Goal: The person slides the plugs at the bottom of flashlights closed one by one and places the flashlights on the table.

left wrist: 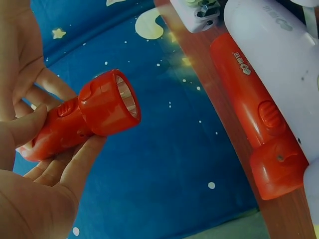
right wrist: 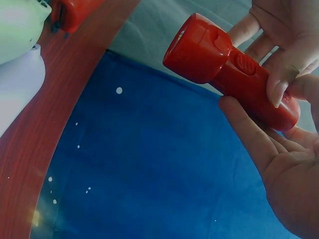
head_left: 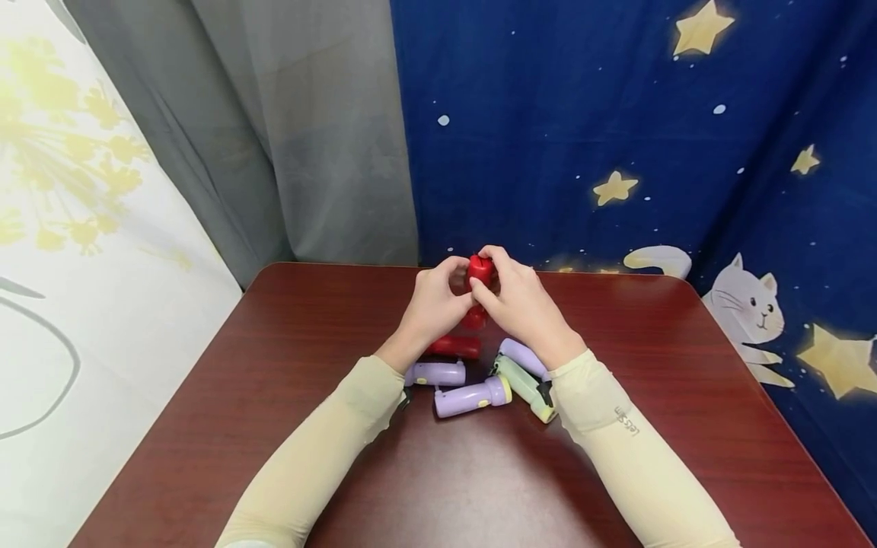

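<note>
Both hands hold one red flashlight [head_left: 481, 268] over the far part of the table. My left hand [head_left: 438, 301] grips it from the left side, and my right hand [head_left: 517, 293] has fingers and thumb curled about it from the right. The left wrist view shows the flashlight [left wrist: 107, 107] with its wide lens head free of the fingers and a ribbed switch on its body. In the right wrist view a thumb presses on the body of the same flashlight [right wrist: 244, 74], near its tail end; another finger lies along its underside.
On the dark red table [head_left: 274, 426] behind the wrists lie another red flashlight [head_left: 455, 347], purple flashlights [head_left: 473, 399] and a green flashlight [head_left: 527, 387], close together. A grey curtain [head_left: 336, 137] and a blue starry curtain [head_left: 521, 137] hang past the far edge.
</note>
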The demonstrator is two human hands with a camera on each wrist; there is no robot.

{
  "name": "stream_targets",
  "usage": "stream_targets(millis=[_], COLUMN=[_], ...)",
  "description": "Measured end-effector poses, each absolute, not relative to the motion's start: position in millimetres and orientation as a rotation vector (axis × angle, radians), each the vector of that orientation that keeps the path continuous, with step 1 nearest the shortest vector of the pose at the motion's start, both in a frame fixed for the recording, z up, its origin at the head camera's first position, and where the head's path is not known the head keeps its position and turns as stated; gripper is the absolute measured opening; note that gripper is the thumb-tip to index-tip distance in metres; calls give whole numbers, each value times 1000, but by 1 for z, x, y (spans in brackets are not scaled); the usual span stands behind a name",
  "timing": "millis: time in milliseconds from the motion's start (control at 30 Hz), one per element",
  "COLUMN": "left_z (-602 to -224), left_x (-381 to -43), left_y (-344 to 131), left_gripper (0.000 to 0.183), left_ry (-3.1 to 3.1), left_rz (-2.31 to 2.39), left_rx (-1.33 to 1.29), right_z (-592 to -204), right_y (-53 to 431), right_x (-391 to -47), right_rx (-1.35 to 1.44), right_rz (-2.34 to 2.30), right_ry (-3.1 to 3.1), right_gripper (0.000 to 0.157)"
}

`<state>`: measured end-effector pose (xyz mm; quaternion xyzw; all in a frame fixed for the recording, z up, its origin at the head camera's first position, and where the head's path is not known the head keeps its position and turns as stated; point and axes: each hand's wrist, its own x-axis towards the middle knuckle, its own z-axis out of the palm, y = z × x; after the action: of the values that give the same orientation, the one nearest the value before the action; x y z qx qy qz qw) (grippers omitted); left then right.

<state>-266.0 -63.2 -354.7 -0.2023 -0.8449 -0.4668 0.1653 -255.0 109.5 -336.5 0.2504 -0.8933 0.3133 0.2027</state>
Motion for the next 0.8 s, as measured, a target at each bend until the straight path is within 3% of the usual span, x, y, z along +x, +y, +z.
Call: stream_targets(millis=[367, 800], left_z=[-358, -357], left_x=[-266, -264], left_y=[-62, -58], left_gripper=[37, 37], left_ry=[-2392, -2401], left_rz=[-1337, -1306], left_rx=[-575, -581], right_z=[-343, -344], right_y=[111, 113], right_x=[-255, -254], right_rx=[695, 721], right_rz=[833, 768], right_ry=[-2474, -2435], right_gripper=[48, 44])
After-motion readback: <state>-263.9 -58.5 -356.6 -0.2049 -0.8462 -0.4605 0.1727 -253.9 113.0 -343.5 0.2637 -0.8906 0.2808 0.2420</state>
